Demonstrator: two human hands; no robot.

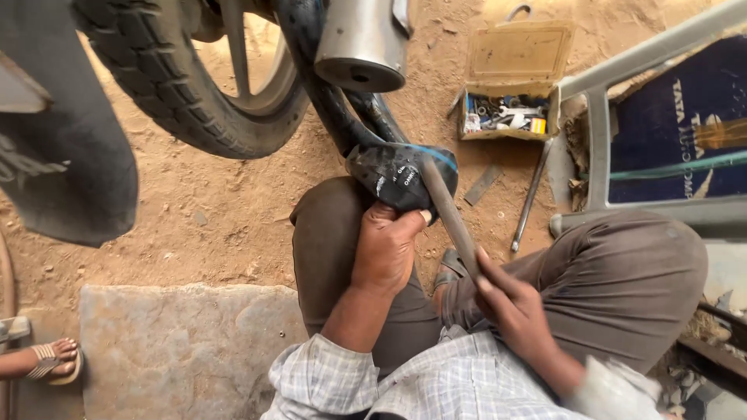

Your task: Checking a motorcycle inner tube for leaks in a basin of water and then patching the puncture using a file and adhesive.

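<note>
The black inner tube (393, 175) is folded over the person's knee, below the tyre (167, 85) and exhaust (362, 43) (open toolbox (510, 117) beyond). Left hand (385, 249) fingers clamp the tube; right hand (513, 307) fingers grip a flat file (450, 218) laid across it.

Black rubber inner tube (393, 171), folded over the person's knee below the motorcycle wheel (187, 85); flat metal file (450, 214) lies diagonally across the tube's folded end.
</note>
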